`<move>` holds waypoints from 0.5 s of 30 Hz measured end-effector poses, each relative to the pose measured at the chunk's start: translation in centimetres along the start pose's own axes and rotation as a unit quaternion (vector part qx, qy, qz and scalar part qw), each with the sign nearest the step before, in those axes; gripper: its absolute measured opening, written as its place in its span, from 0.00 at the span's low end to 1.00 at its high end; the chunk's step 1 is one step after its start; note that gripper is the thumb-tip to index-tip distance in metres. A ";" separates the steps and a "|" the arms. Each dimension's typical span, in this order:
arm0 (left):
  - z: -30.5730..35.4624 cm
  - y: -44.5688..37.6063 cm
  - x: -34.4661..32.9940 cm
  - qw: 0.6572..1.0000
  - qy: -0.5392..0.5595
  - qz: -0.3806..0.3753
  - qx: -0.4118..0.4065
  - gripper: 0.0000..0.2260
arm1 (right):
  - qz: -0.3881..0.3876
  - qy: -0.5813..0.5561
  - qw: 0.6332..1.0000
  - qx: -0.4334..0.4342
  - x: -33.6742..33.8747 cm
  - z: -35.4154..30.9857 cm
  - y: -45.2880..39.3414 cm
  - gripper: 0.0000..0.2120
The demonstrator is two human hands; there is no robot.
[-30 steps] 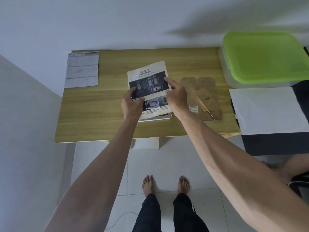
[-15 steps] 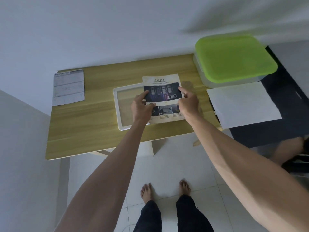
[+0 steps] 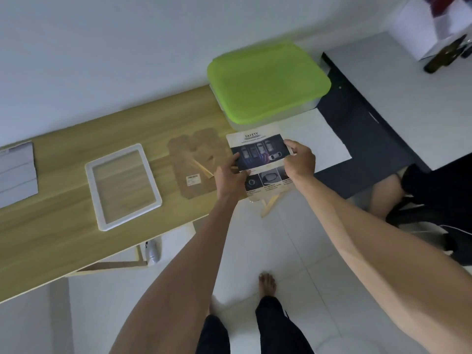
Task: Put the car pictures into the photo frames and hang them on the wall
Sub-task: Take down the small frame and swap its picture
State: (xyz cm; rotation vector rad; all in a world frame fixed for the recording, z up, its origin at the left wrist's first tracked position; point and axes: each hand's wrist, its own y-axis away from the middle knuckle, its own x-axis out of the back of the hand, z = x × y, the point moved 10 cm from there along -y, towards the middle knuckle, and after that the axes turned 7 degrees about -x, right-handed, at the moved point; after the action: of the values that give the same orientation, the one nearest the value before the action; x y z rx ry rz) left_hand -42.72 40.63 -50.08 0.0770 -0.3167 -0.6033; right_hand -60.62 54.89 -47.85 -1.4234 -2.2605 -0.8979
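I hold a car picture (image 3: 260, 154), a page headed SAFETY with photos of parked cars, in the air past the right end of the wooden table (image 3: 63, 241). My left hand (image 3: 228, 178) pinches its left edge and my right hand (image 3: 298, 162) pinches its right edge. A white photo frame (image 3: 122, 186) lies flat on the table, well to the left of my hands, with wood showing through its opening. The brown frame backing board (image 3: 194, 167) with a strut and a sticker lies between the frame and the picture.
A second printed sheet (image 3: 16, 172) lies at the table's far left. A box with a green lid (image 3: 265, 80) stands at the table's right end, a white sheet (image 3: 316, 141) in front of it. Another person's leg (image 3: 385, 192) shows at right. My bare feet stand on white tiles.
The picture, held in both hands, has moved right, off the frame and beyond the backing board. The frame now lies uncovered. My view has swung to the right.
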 end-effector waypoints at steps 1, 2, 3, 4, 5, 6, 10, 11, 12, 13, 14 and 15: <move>0.0 0.0 -1.2 1.000 -0.006 -0.002 0.008 0.26 | -0.004 0.004 1.000 -0.002 0.4 0.7 -1.1 0.31; 0.0 0.0 -2.2 1.000 -0.008 -0.002 0.012 0.26 | -0.009 0.009 1.000 -0.003 0.7 1.2 -2.1 0.31; 0.0 -0.2 -3.1 1.000 -0.016 0.001 0.015 0.26 | -0.012 0.015 1.000 -0.007 1.0 1.7 -3.0 0.32; 0.1 -0.5 -3.8 1.000 -0.025 0.007 0.015 0.26 | -0.014 0.020 1.000 -0.007 1.2 2.0 -3.8 0.32; 0.1 -0.7 -4.5 0.999 -0.035 0.011 0.016 0.25 | -0.019 0.025 0.999 -0.006 1.2 2.3 -4.6 0.32; 0.0 -1.0 -5.1 0.999 -0.044 0.015 0.017 0.24 | -0.023 0.029 0.999 -0.002 1.3 2.4 -5.3 0.31; 0.4 -2.4 -6.1 0.996 -0.088 0.033 0.009 0.21 | -0.034 0.054 0.998 0.016 1.1 2.3 -7.7 0.30; 0.3 -2.7 -6.3 0.994 -0.102 0.036 0.010 0.21 | -0.039 0.066 0.997 0.020 1.0 2.3 -8.1 0.30; 0.2 -3.0 -6.5 0.992 -0.117 0.039 0.010 0.20 | -0.040 0.077 0.996 0.026 0.9 2.4 -8.5 0.30; 0.2 -3.2 -6.6 0.990 -0.133 0.041 0.007 0.19 | -0.041 0.084 0.995 0.030 0.7 2.4 -8.8 0.31; 0.1 -3.4 -6.7 0.987 -0.153 0.041 0.005 0.18 | -0.043 0.093 0.994 0.033 0.6 2.5 -9.0 0.32; 0.1 -3.5 -6.9 0.984 -0.175 0.037 0.001 0.17 | -0.049 0.109 0.992 0.039 0.4 2.6 -9.1 0.32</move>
State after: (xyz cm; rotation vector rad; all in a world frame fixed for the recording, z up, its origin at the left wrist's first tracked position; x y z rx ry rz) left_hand -50.03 41.66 -52.39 -0.0395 -0.6595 -0.5422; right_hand -68.82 54.08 -52.61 -1.1304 -2.1911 -0.9347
